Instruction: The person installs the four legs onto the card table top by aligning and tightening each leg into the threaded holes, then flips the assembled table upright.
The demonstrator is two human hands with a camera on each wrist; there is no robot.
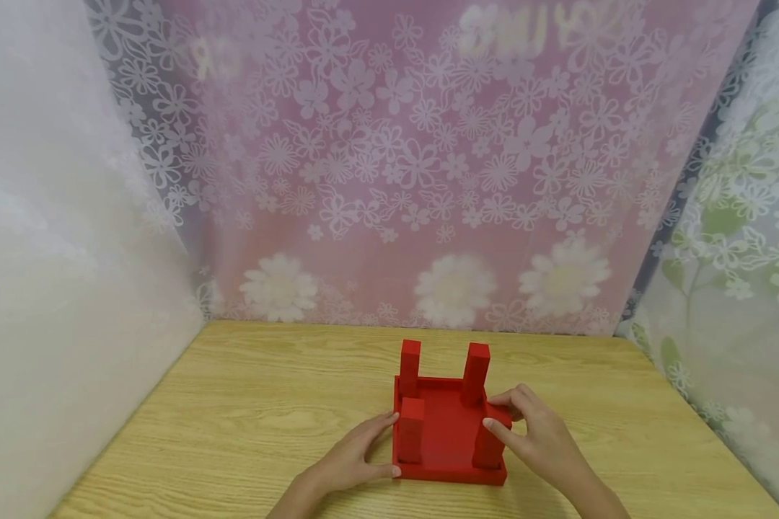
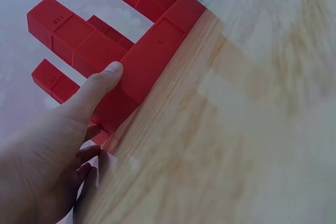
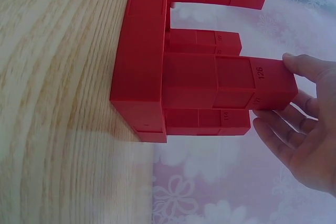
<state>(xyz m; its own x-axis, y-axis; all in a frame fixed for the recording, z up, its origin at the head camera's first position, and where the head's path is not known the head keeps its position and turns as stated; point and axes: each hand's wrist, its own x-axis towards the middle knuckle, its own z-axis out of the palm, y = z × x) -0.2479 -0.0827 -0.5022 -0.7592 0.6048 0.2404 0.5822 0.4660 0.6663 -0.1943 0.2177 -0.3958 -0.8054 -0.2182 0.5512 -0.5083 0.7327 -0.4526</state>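
Observation:
A red square tray-like base (image 1: 444,432) lies on the table with an upright red rectangular post at each corner. My left hand (image 1: 349,455) grips the base's near-left corner, thumb on the front wall and fingers along the left side. In the left wrist view the thumb (image 2: 107,77) presses the wall below the post marked 118 (image 2: 68,30). With thumb and fingers, my right hand (image 1: 548,441) holds the top of the near-right red post (image 1: 489,448). That post shows the number 126 in the right wrist view, and its foot sits in the corner.
Two more posts, the far-left one (image 1: 410,367) and the far-right one (image 1: 476,371), rise at the back. Wood-grain table (image 1: 285,404) surrounds the base. A pink flowered curtain (image 1: 389,180) hangs behind, with pale sheets at both sides.

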